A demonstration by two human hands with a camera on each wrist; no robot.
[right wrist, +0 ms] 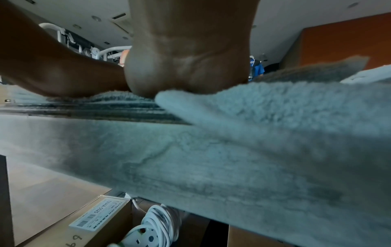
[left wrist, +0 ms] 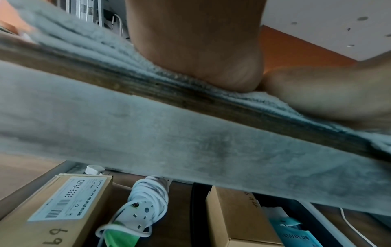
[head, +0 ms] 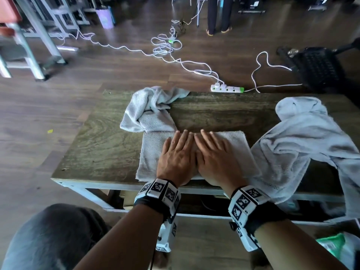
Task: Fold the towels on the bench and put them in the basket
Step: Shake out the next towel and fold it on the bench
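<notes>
A grey folded towel lies flat on the wooden bench near its front edge. My left hand and right hand press side by side on its middle, palms down, fingers straight. A crumpled grey towel sits just behind it at the left. A larger grey towel is heaped at the bench's right end and hangs over the front. In the left wrist view the heel of my left hand rests on the towel; the right wrist view shows my right hand likewise. No basket is in view.
A white power strip with cables lies on the floor behind the bench. Cardboard boxes and a coiled extension lead sit under the bench. A black chair stands at the back right. A person's legs stand far behind.
</notes>
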